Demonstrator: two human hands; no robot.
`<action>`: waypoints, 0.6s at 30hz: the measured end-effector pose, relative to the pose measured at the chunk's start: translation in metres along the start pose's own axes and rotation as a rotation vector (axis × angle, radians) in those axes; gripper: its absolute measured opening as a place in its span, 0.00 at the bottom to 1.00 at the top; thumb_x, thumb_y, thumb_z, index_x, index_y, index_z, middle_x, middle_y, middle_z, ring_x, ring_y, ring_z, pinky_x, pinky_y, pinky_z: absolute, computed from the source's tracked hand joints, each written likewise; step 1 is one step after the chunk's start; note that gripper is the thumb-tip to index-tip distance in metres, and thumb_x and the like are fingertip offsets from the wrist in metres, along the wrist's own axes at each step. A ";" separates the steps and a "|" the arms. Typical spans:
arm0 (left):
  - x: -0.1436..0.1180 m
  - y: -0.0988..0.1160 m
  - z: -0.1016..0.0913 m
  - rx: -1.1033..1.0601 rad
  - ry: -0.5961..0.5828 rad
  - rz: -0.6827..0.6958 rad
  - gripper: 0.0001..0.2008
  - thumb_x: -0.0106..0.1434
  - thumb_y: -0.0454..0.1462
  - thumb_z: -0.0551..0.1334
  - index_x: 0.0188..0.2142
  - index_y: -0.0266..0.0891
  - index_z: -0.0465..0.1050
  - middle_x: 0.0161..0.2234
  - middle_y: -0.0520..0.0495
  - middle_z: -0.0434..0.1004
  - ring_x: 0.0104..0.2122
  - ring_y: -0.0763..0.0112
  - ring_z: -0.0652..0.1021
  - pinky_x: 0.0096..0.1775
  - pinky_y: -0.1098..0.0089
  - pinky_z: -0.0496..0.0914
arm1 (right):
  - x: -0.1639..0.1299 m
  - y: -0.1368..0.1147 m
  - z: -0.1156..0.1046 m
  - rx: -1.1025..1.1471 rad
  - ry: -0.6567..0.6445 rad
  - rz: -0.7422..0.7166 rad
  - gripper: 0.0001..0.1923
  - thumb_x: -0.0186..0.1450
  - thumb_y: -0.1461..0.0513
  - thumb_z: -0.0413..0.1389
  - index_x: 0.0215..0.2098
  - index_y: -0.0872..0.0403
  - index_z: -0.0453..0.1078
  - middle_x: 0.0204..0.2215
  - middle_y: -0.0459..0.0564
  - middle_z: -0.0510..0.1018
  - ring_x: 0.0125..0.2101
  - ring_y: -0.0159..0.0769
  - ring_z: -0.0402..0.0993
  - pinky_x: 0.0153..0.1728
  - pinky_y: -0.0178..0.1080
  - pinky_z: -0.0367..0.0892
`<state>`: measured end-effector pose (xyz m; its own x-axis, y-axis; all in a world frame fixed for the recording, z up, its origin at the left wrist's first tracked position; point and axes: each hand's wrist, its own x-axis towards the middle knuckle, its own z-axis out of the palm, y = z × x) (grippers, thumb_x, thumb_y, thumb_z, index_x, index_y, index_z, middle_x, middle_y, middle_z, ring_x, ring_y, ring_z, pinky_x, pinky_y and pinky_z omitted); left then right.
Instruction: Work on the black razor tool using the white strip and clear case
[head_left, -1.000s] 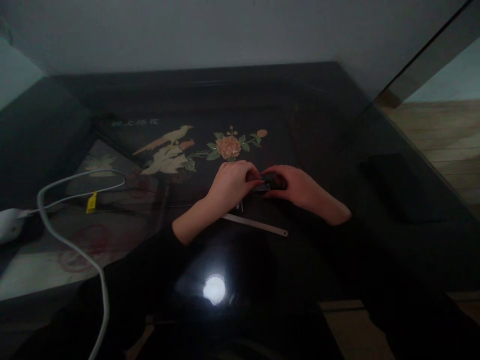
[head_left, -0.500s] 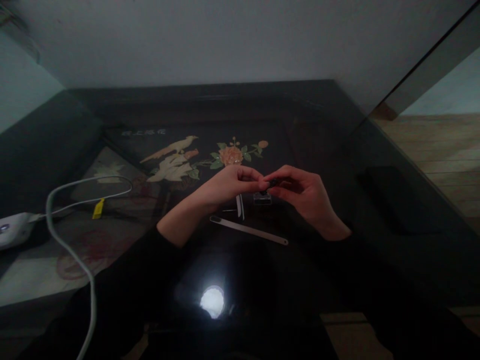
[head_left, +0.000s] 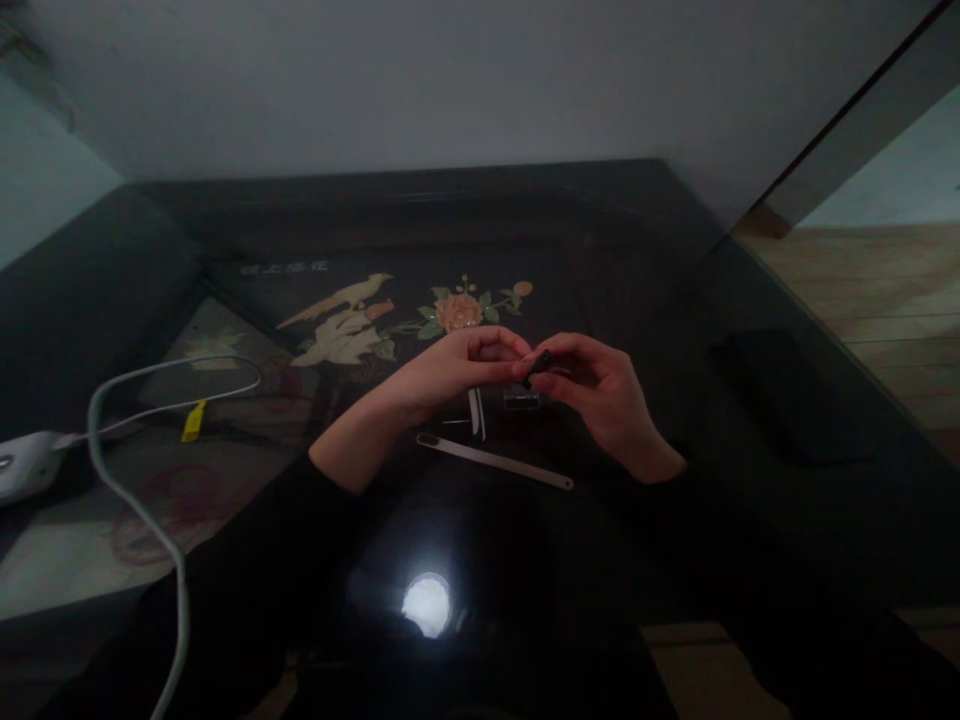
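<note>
Between my two hands, a small black piece (head_left: 539, 366) is pinched at the fingertips; its kind is too dark and small to make out. My left hand (head_left: 469, 365) closes thumb and fingers on its left side. From the right, my right hand (head_left: 596, 385) grips it between thumb and forefinger. Just below lies a small clear box-like item (head_left: 521, 401), partly hidden by the fingers. A thin silvery tool (head_left: 477, 414) sticks out under my left hand. Nearer to me, a flat metal strip (head_left: 495, 460) with a hole at one end lies slantwise on the table.
The dark glass tabletop (head_left: 637, 560) shows a bird-and-flower picture (head_left: 457, 312) and reflects a bright lamp (head_left: 426, 604). At left, a white cable (head_left: 131, 490) with a yellow tag (head_left: 193, 421) runs from a white charger (head_left: 28, 465). A dark flat object (head_left: 787, 395) lies at right.
Both hands keep their pinch on the black piece, which now shows more between the fingertips. My right hand has shifted slightly left. The tools on the table stay put.
</note>
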<state>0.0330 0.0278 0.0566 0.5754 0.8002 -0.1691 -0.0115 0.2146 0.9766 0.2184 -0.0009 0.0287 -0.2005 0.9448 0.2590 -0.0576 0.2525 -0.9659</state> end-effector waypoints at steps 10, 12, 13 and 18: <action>0.003 0.003 -0.007 0.506 0.254 0.275 0.06 0.61 0.34 0.63 0.38 0.34 0.73 0.35 0.47 0.79 0.35 0.72 0.78 0.38 0.71 0.72 | 0.000 0.002 -0.001 -0.027 -0.009 0.086 0.13 0.58 0.55 0.67 0.36 0.53 0.73 0.30 0.47 0.82 0.27 0.34 0.80 0.27 0.36 0.74; -0.001 0.006 -0.002 0.547 0.239 0.313 0.06 0.63 0.35 0.62 0.38 0.34 0.73 0.34 0.47 0.79 0.34 0.73 0.78 0.37 0.72 0.72 | 0.000 0.004 -0.001 -0.055 -0.014 0.086 0.14 0.57 0.55 0.68 0.35 0.53 0.73 0.29 0.46 0.81 0.25 0.34 0.79 0.26 0.36 0.74; -0.002 0.007 0.001 0.578 0.228 0.324 0.06 0.63 0.36 0.62 0.37 0.35 0.73 0.34 0.47 0.79 0.33 0.73 0.78 0.36 0.72 0.71 | 0.000 0.005 -0.001 -0.069 -0.017 0.089 0.14 0.57 0.55 0.67 0.35 0.53 0.73 0.29 0.46 0.80 0.25 0.33 0.79 0.26 0.36 0.74; -0.005 0.004 0.003 0.783 0.214 0.392 0.05 0.60 0.34 0.65 0.37 0.36 0.74 0.34 0.49 0.78 0.34 0.71 0.78 0.39 0.70 0.72 | 0.000 0.008 -0.001 -0.204 -0.021 0.070 0.10 0.60 0.57 0.64 0.38 0.53 0.74 0.32 0.48 0.81 0.25 0.33 0.78 0.26 0.37 0.73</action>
<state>0.0327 0.0227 0.0618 0.4822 0.8396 0.2501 0.4303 -0.4757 0.7672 0.2187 0.0008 0.0210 -0.2177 0.9576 0.1889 0.1557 0.2251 -0.9618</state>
